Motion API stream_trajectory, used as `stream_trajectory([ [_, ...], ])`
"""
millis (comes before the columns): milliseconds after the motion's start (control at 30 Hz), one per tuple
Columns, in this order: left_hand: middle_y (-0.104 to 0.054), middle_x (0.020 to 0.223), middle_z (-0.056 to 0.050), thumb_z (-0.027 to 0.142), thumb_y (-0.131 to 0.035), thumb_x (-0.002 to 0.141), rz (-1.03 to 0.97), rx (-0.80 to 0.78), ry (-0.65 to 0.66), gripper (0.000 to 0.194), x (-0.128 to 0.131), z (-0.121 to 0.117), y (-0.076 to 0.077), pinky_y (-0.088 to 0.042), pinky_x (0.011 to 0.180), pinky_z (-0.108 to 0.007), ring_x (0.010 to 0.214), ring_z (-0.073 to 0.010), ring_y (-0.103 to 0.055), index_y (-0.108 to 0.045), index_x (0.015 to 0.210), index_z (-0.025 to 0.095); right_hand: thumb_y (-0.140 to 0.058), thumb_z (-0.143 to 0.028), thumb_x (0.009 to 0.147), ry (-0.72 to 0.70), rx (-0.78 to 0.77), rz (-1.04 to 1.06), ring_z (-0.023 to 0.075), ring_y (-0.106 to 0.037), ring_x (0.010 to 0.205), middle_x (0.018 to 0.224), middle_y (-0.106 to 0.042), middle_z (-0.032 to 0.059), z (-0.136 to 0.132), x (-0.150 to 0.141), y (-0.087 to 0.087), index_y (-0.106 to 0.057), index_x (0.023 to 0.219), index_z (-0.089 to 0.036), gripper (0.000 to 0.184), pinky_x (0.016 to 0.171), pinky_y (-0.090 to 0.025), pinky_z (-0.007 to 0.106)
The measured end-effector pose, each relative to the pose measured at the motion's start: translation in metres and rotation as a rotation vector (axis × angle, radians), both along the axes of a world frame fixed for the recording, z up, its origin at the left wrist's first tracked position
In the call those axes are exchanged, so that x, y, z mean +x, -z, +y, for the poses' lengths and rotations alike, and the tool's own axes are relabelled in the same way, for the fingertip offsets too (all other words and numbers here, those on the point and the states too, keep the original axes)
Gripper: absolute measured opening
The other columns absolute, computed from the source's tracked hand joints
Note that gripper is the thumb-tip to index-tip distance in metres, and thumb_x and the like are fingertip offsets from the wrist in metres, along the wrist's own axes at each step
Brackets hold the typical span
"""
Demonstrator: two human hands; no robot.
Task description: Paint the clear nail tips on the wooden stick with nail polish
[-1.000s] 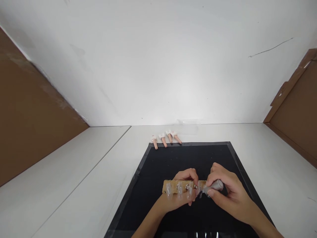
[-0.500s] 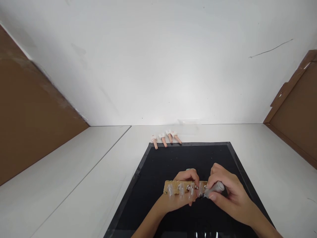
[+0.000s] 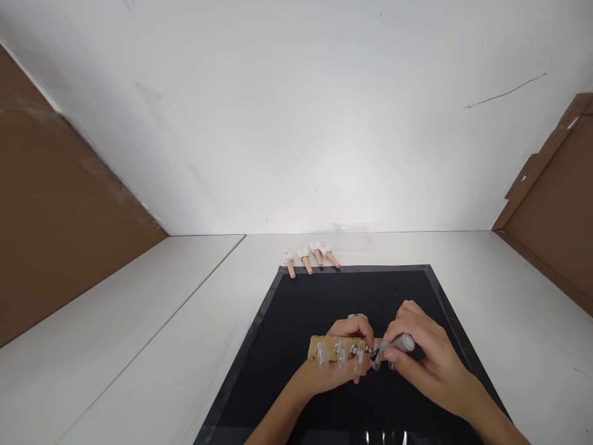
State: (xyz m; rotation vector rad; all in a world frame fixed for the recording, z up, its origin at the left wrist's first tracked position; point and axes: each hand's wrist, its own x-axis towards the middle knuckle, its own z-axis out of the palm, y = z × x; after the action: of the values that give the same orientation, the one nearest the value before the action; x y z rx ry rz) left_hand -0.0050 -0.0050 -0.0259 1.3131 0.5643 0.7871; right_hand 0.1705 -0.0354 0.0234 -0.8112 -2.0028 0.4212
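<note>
Over the black mat, my left hand (image 3: pixel 345 327) is closed around a tan strip (image 3: pixel 330 349) that carries a row of clear nail tips (image 3: pixel 341 355) with small silvery mounts. A pale, bluish thing (image 3: pixel 356 316) shows just behind the left fingers, mostly hidden. My right hand (image 3: pixel 428 352) pinches a grey, cylindrical nail polish brush (image 3: pixel 401 343) between thumb and fingers. Its dark end points left and lies close to a clear tip towards the strip's right end; whether it touches is too small to tell. The right fingers cover part of the strip's right end.
A black mat (image 3: pixel 296 309) with taped edges lies on the white table (image 3: pixel 185 346). At its far left edge are several small peach-coloured pieces with white tops (image 3: pixel 306 262). A white wall (image 3: pixel 315 123) stands behind, with brown cardboard panels (image 3: pixel 69 198) at both sides.
The brush has tilted in my right hand, its dark end shifting down and right, then back left and up. The strip in my left hand has slid slightly right.
</note>
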Motion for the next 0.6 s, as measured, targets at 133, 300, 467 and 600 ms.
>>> stream_trajectory([
  [133, -0.047, 0.067, 0.004, 0.048, -0.074, 0.067, 0.028, -0.008, 0.003, 0.041, -0.0002, -0.0010, -0.0009, -0.043, 0.038, -0.013, 0.044, -0.0027, -0.049, -0.051, 0.069, 0.014, -0.049, -0.022, 0.093, 0.107, 0.008, 0.068, 0.0153, -0.043, 0.056, 0.063, -0.047, -0.0020, 0.0005, 0.0025, 0.0024, -0.052, 0.085, -0.024, 0.008, 0.050, -0.035, 0.027],
  [300, -0.048, 0.067, 0.004, 0.049, -0.074, 0.067, 0.021, 0.004, 0.015, 0.042, -0.0018, 0.0001, 0.0011, -0.044, 0.038, -0.013, 0.043, -0.0027, -0.049, -0.051, 0.069, 0.014, -0.048, -0.033, 0.095, -0.041, -0.068, 0.113, 0.0147, -0.043, 0.056, 0.062, -0.047, -0.0022, -0.0001, 0.0014, -0.0005, -0.053, 0.080, -0.023, 0.018, 0.050, -0.035, 0.027],
  [467, -0.049, 0.066, 0.004, 0.045, -0.076, 0.067, -0.008, 0.017, 0.018, 0.039, -0.0025, 0.0008, 0.0045, -0.044, 0.038, -0.014, 0.043, -0.0031, -0.049, -0.052, 0.070, 0.015, -0.047, -0.030, 0.095, 0.048, -0.145, 0.157, 0.0135, -0.042, 0.055, 0.066, -0.044, -0.0022, 0.0019, 0.0019, 0.0044, -0.053, 0.082, -0.023, 0.016, 0.048, -0.034, 0.025],
  [600, -0.049, 0.067, 0.003, 0.045, -0.076, 0.067, -0.009, 0.007, 0.017, 0.039, -0.0032, 0.0001, 0.0045, -0.044, 0.038, -0.013, 0.043, -0.0031, -0.050, -0.052, 0.070, 0.014, -0.046, -0.036, 0.096, -0.006, -0.161, 0.265, 0.0139, -0.043, 0.057, 0.067, -0.043, -0.0021, 0.0032, 0.0037, 0.0063, -0.054, 0.087, -0.024, 0.018, 0.049, -0.036, 0.025],
])
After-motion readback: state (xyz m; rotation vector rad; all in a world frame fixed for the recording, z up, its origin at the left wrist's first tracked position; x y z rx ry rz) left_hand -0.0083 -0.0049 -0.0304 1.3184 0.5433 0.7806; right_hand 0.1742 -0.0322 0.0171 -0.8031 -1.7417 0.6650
